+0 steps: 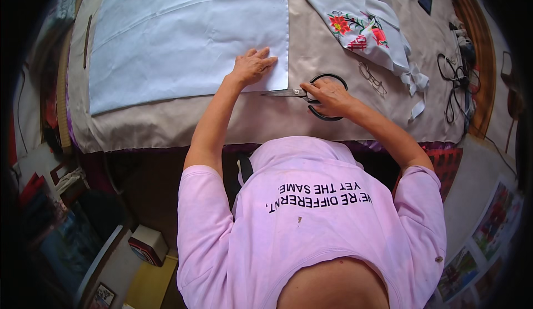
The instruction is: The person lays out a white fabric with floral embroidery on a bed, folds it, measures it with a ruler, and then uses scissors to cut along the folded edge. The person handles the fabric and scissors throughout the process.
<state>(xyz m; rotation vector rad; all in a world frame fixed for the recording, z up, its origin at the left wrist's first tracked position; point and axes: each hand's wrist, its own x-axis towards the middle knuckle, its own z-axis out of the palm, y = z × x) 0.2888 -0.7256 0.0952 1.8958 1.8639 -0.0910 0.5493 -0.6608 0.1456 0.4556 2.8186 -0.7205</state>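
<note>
Before me a large pale blue-white cloth [183, 38] lies flat on a beige satiny cover [158, 125]. My left hand [255, 66] presses on the cloth close to its lower right corner, palm down with the fingers spread. In my right hand [331, 96] is a pair of black-handled scissors [298, 93], held around the large loop handles. The blades point left and lie along the cloth's near edge, by that corner. They look nearly closed; whether any cloth is between them cannot be made out.
An embroidered white cloth [358, 28] with flowers and ties lies at the upper right. Reading glasses [372, 78] rest below it, and a smartphone [424, 1] sits further back. Black cables [454, 76] tangle near the right edge. A thin brown stick [87, 41] lies at left.
</note>
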